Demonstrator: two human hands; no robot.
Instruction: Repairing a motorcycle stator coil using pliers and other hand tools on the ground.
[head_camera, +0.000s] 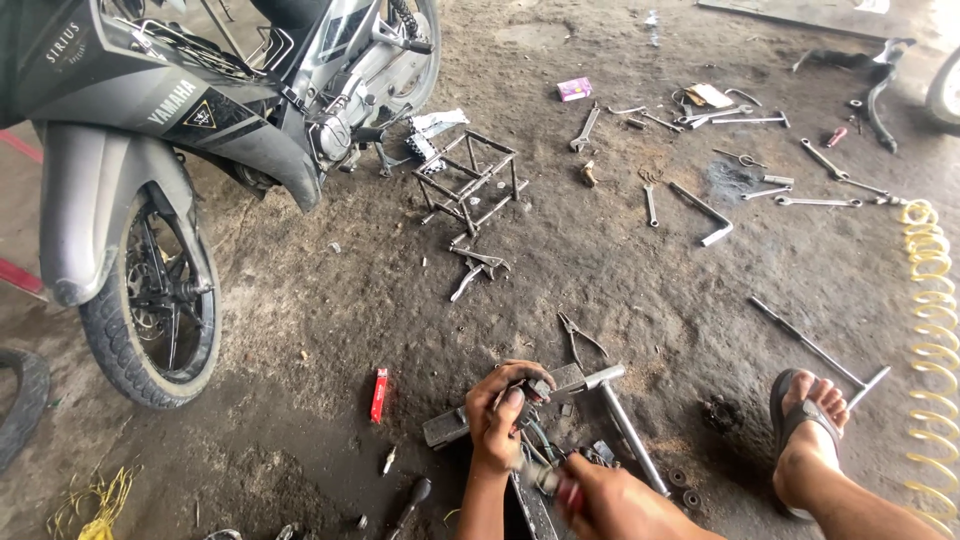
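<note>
Two hands are seen low in the scene: the left hand is pinched around a small dark part on a metal bar, while a red-handled tool is gripped by the right hand. Pliers lie just beyond on the floor.

Bare forearms, no sleeves or gloves — a dark flip-flop sandal strapped on one bare foot.

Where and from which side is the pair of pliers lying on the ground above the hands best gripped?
Probably by the two handles of the pliers, coming from above on the right, where they splay apart towards the hammer. They lie flat on bare floor, jaw tip pointing up-left, nothing over them.
</note>
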